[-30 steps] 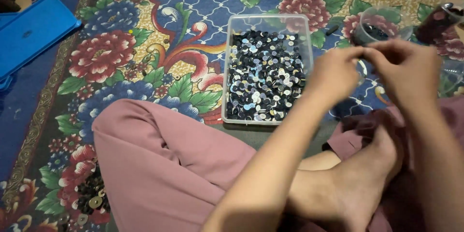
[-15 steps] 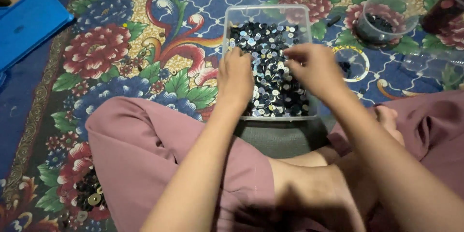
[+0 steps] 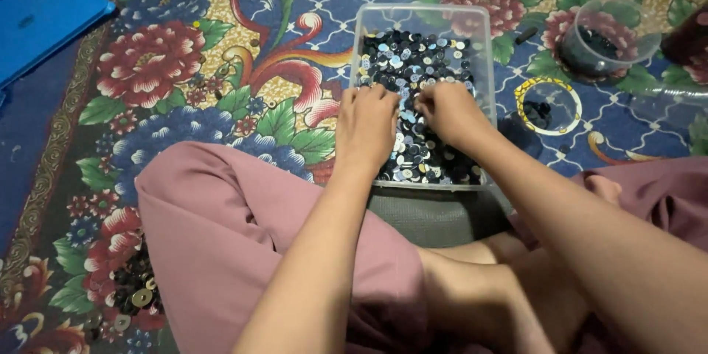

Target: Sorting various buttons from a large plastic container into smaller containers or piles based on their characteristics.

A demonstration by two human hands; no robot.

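Two hands are down in the buttons: I see my left hand (image 3: 366, 124) and right hand (image 3: 448, 112) palm-down, fingers curled into the pile, but I cannot tell whether either has hold of anything. The dark and pale buttons (image 3: 413, 66) fill a clear plastic tub (image 3: 422, 15) on the floral rug (image 3: 184, 81). A round clear container (image 3: 606, 44) sits to the right, a blue lid (image 3: 44, 11) far left.

- Left hand (image 3: 366, 124) and right hand (image 3: 448, 112): fingertips buried among small dark and pale buttons (image 3: 413, 59) (grip unreadable).
- Clear rectangular plastic box (image 3: 422, 15): middle covered by both hands.
- Flat blue plastic lid (image 3: 44, 7): cut by left and top edges.
- Round clear plastic tub (image 3: 606, 44): dark contents too small to identify.
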